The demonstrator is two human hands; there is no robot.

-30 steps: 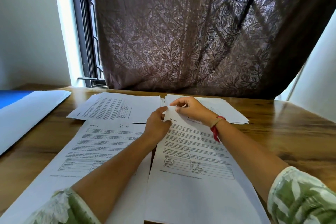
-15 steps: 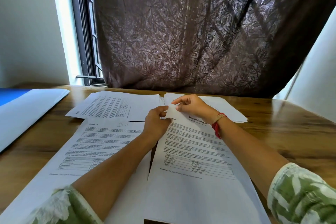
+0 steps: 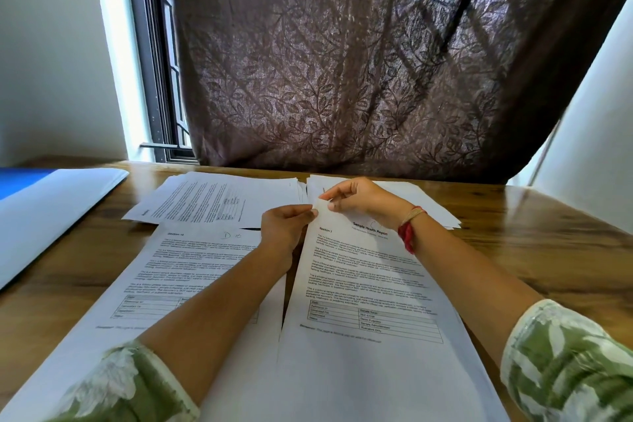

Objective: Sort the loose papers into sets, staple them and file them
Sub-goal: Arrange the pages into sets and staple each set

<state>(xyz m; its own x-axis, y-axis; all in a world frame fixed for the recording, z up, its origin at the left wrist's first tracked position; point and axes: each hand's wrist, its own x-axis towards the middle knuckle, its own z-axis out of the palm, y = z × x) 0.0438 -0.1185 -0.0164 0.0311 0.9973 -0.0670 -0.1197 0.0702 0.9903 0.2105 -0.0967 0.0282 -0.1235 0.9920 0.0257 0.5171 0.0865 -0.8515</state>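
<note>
Four groups of printed sheets lie on a wooden table (image 3: pixel 534 250). The near right stack (image 3: pixel 370 288) is headed "Sample Health Report". Both hands meet at its top left corner, which is lifted off the stack. My left hand (image 3: pixel 284 229) pinches that corner from the left, and my right hand (image 3: pixel 359 200) pinches it from above with thumb and fingertips. The near left stack (image 3: pixel 171 271) reads "Section 10" and has "D 10" written on it. Behind it sits a far left stack (image 3: pixel 212 199), turned at an angle. A far right stack (image 3: pixel 428 202) is partly hidden by my right hand.
A white folder (image 3: pixel 51 216) with a blue one (image 3: pixel 20 181) under it lies at the table's left edge. A dark leaf-patterned curtain (image 3: pixel 359 62) hangs right behind the table, with a barred window (image 3: pixel 154 62) to its left. Bare wood shows at the right.
The lifted corner of the near right stack has been smoothed flatter, so its heading now shows. Both hands stay at that corner, shifted only slightly.
</note>
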